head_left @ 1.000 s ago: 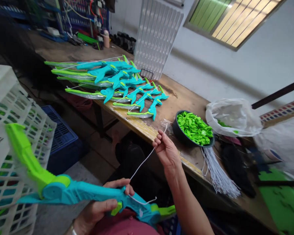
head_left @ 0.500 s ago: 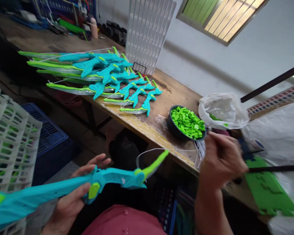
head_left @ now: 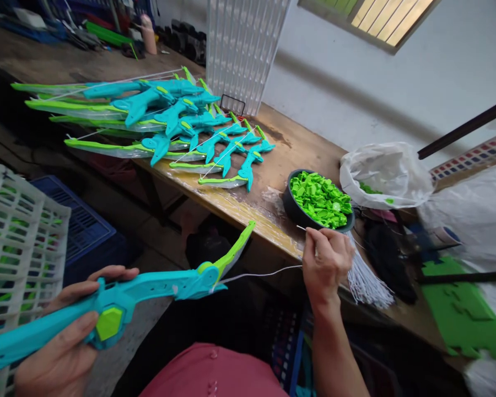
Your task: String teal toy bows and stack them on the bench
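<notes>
My left hand grips the handle of a teal and lime toy bow that stretches across my lap, its green tip pointing up toward the bench edge. A thin white string runs from the bow's limb to my right hand, which pinches it just in front of a black bowl of green plastic pieces. The string's free end sticks out above my fingers.
A row of strung toy bows lies on the wooden bench. A bundle of white strings hangs off the edge beside a plastic bag. A white crate and a blue crate stand left.
The bow has shifted left and its green tip has risen. My right hand has come back left from the string bundle, pulling the string taut from the bow.
</notes>
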A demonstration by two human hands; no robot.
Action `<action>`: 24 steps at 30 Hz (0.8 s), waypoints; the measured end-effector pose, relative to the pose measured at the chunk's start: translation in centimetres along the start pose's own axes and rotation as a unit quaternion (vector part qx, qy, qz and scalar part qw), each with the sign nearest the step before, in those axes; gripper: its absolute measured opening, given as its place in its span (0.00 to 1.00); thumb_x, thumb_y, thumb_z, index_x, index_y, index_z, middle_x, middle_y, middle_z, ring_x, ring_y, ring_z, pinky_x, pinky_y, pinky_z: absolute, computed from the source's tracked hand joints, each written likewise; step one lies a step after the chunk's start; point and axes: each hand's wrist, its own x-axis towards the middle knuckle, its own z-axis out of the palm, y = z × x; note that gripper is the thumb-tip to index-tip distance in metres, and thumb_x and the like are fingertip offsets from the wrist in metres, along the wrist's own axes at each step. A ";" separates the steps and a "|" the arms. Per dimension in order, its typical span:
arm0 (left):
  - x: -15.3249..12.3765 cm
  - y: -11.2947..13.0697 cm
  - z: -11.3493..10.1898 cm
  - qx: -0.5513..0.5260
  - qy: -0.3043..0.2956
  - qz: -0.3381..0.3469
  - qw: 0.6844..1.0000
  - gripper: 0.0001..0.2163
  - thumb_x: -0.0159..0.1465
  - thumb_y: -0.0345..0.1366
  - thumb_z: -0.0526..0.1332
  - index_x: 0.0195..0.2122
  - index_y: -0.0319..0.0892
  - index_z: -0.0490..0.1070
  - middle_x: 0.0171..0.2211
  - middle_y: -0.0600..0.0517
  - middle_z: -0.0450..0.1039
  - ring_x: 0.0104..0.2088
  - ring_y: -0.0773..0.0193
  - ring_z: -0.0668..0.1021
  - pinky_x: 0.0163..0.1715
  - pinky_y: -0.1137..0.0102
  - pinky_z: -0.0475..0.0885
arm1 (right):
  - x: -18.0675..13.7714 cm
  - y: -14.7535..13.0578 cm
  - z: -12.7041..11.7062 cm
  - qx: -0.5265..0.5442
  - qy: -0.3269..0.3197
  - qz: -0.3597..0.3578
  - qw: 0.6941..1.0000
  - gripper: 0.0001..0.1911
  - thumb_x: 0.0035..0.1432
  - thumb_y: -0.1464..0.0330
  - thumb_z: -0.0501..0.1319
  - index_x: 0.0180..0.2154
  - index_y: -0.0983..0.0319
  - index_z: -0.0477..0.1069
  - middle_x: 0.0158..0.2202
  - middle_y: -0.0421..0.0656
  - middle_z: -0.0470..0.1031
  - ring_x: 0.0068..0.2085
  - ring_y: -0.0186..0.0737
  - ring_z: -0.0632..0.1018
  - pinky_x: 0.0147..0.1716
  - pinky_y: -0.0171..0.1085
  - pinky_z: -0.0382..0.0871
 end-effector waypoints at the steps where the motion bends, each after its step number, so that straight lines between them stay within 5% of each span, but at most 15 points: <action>1: 0.1 -0.2 -0.2 0.006 -0.001 0.003 1.000 0.08 0.58 0.36 0.68 0.38 0.55 0.78 0.52 0.59 0.78 0.54 0.50 0.78 0.53 0.56 0.79 | -0.1 -0.1 0.6 0.022 -0.014 0.009 1.000 0.08 0.71 0.70 0.61 0.39 0.61 0.78 0.36 0.45 0.75 0.40 0.45 0.74 0.41 0.42 0.61; 7: 0.5 -0.8 -0.8 0.015 -0.005 0.010 1.000 0.08 0.57 0.37 0.69 0.38 0.56 0.78 0.51 0.60 0.79 0.54 0.49 0.78 0.54 0.53 0.78 | -0.9 -3.0 3.9 0.155 -0.129 0.008 0.979 0.10 0.72 0.71 0.58 0.38 0.60 0.76 0.36 0.43 0.75 0.39 0.43 0.72 0.39 0.41 0.60; 14: 0.2 -0.7 -1.1 0.016 -0.007 0.013 1.000 0.09 0.56 0.36 0.69 0.38 0.57 0.79 0.51 0.61 0.79 0.53 0.49 0.79 0.53 0.54 0.77 | -1.0 -4.9 6.6 0.128 -0.147 -0.004 0.981 0.09 0.70 0.73 0.59 0.37 0.60 0.75 0.35 0.43 0.73 0.39 0.44 0.70 0.39 0.41 0.57; 24: 0.0 -0.8 -1.0 -0.001 -0.024 0.018 1.000 0.10 0.58 0.34 0.67 0.39 0.56 0.78 0.50 0.60 0.78 0.52 0.54 0.79 0.49 0.63 0.80 | -0.6 -5.4 7.0 0.081 -0.162 -0.033 0.983 0.09 0.68 0.75 0.59 0.34 0.61 0.74 0.35 0.44 0.72 0.39 0.46 0.68 0.39 0.43 0.55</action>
